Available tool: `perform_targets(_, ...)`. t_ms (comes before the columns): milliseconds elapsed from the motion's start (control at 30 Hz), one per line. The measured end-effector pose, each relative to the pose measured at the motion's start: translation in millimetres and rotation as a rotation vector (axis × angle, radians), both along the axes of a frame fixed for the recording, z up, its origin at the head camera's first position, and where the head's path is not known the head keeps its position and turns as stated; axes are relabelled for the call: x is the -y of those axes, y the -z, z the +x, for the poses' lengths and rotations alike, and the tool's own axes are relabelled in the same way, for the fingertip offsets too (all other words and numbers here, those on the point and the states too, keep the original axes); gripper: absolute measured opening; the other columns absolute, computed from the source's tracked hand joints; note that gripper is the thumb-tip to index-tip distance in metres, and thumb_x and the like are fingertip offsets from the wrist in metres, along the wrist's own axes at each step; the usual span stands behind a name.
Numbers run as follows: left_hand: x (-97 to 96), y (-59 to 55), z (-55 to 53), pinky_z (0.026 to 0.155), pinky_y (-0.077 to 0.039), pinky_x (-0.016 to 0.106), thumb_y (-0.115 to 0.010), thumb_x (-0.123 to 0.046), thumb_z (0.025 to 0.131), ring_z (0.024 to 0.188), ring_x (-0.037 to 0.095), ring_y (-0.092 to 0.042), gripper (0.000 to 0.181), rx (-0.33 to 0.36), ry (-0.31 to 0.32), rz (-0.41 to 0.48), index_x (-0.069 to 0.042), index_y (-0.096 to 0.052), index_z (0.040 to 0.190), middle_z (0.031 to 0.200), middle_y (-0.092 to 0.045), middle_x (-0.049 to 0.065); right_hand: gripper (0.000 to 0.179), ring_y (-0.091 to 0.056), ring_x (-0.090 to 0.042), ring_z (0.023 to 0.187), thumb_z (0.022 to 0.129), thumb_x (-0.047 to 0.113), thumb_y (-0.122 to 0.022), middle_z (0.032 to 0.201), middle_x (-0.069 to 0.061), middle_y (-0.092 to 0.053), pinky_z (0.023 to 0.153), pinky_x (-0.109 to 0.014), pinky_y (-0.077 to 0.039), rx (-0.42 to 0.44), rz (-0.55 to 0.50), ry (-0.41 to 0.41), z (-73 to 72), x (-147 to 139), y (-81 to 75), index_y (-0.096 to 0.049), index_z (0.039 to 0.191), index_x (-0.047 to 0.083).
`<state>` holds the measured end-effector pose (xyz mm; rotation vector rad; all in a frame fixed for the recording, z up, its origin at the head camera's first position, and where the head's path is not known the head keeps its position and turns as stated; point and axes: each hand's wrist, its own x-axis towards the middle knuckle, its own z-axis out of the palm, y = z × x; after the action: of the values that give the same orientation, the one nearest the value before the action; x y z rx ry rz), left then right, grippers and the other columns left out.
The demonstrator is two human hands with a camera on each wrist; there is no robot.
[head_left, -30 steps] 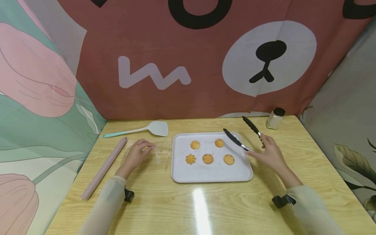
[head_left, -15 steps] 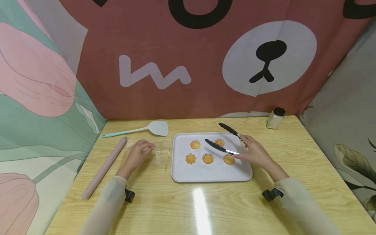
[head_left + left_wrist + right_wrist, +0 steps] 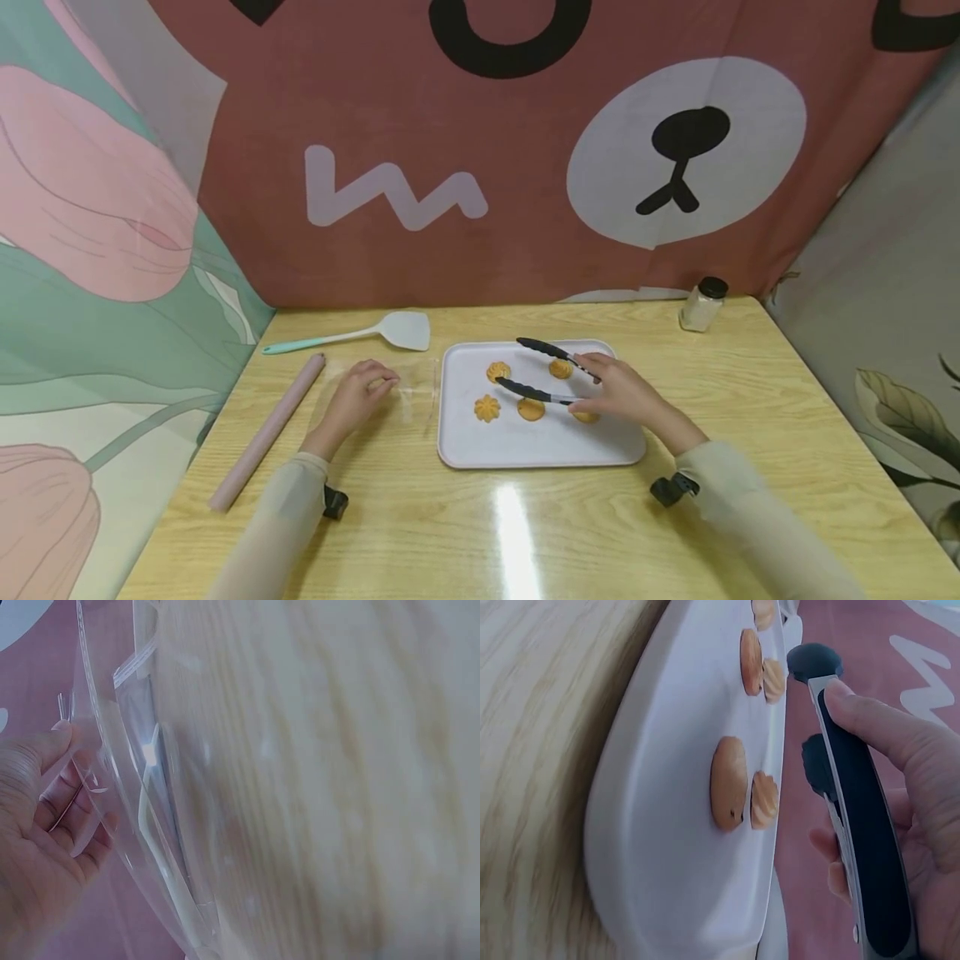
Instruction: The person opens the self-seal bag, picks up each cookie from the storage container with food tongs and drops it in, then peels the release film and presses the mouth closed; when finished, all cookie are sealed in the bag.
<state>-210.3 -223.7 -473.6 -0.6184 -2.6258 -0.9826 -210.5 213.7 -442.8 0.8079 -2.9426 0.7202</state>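
My right hand (image 3: 622,393) grips black-and-silver kitchen tongs (image 3: 525,390), their arms spread apart over the white tray (image 3: 480,450). Several golden cookies lie on that tray, among them a star-shaped one (image 3: 487,408) and a swirled one (image 3: 497,371) right by the lower tong tip. The right wrist view shows thumb and fingers round the tongs' handle (image 3: 866,847), with nothing between the tips. Left of the tray, my left hand (image 3: 352,404) pinches the edge of a clear plastic bag (image 3: 127,787), whose far end reaches close to the tray's left rim.
A white spatula (image 3: 405,330) with a mint handle lies behind the bag. To the left is a mauve rolled mat or tube (image 3: 270,429). A black-lidded glass jar (image 3: 702,307) stands at the back right, near the printed cloth (image 3: 525,233).
My right hand has carried the open tongs leftward, from the tray's right side to over its middle cookies. The left hand has stayed nearly still with the bag.
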Motion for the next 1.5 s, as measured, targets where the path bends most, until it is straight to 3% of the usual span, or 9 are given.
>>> perform_targets(133,-0.7,1.4,0.1,0.08,-0.05,0.044,-0.068,-0.009,0.087,0.09,0.026,-0.058,0.006,-0.001,0.002,-0.001,-0.006,-0.072,0.091,0.091,-0.065,0.005,0.081,-0.06,-0.024,0.084,0.071,0.036,-0.083,0.125,-0.023,-0.055,0.071,-0.037,-0.049,-0.009,0.008,-0.034,-1.3,5.2,-0.9,-0.051,0.133,-0.004)
perform_targets(367,-0.7,1.8,-0.2,0.08,-0.05,0.043,-0.068,-0.008,0.087,0.09,0.025,-0.058,0.006,-0.002,0.0,-0.001,-0.006,-0.072,0.091,0.091,-0.065,0.004,0.075,-0.056,-0.034,0.11,0.073,0.033,-0.082,0.124,-0.021,-0.058,0.086,-0.046,-0.049,0.002,0.034,-0.077,-6.0,13.9,-3.8,-0.052,0.134,0.002)
perform_targets(500,-0.5,1.6,-0.5,0.08,-0.049,0.042,-0.069,-0.007,0.086,0.089,0.025,-0.058,0.005,-0.018,0.003,0.005,-0.006,-0.072,0.09,0.09,-0.065,0.005,0.075,-0.055,-0.036,0.112,0.074,0.034,-0.081,0.125,-0.022,-0.057,0.089,-0.048,-0.048,0.024,0.057,-0.093,-9.1,16.3,-2.9,-0.052,0.134,0.001)
perform_targets(767,0.2,1.2,-1.1,0.08,-0.049,0.043,-0.07,-0.006,0.085,0.089,0.026,-0.058,0.005,-0.037,0.009,0.001,-0.006,-0.072,0.09,0.089,-0.065,0.005,0.073,-0.058,-0.037,0.106,0.075,0.031,-0.081,0.123,-0.025,-0.058,0.088,-0.049,-0.048,0.02,0.041,-0.11,-9.2,18.9,-2.1,-0.052,0.132,-0.004)
perform_targets(967,1.0,0.5,-1.1,0.08,-0.049,0.043,-0.069,-0.007,0.086,0.089,0.026,-0.058,0.006,-0.031,0.01,-0.002,-0.006,-0.072,0.091,0.09,-0.065,0.005,0.071,-0.062,-0.034,0.096,0.076,0.031,-0.08,0.123,-0.025,-0.058,0.086,-0.049,-0.049,0.037,0.041,-0.091,-10.3,20.2,-1.8,-0.052,0.132,-0.004)
perform_targets(1433,2.7,-0.8,0.6,0.079,-0.05,0.044,-0.069,-0.007,0.086,0.089,0.026,-0.058,0.007,-0.026,0.004,0.004,-0.006,-0.072,0.092,0.09,-0.064,0.004,0.066,-0.062,-0.031,0.093,0.078,0.031,-0.078,0.126,-0.025,-0.055,0.086,-0.048,-0.048,0.073,0.036,-0.055,-8.7,19.9,0.9,-0.054,0.13,-0.003)
perform_targets(1500,3.1,-0.4,0.6,0.078,-0.05,0.043,-0.069,-0.007,0.086,0.088,0.026,-0.058,0.007,-0.029,0.005,0.003,-0.005,-0.072,0.092,0.09,-0.064,0.005,0.066,-0.062,-0.026,0.086,0.079,0.031,-0.078,0.127,-0.025,-0.055,0.084,-0.047,-0.049,0.076,0.039,-0.048,-8.3,20.2,1.4,-0.054,0.13,-0.002)
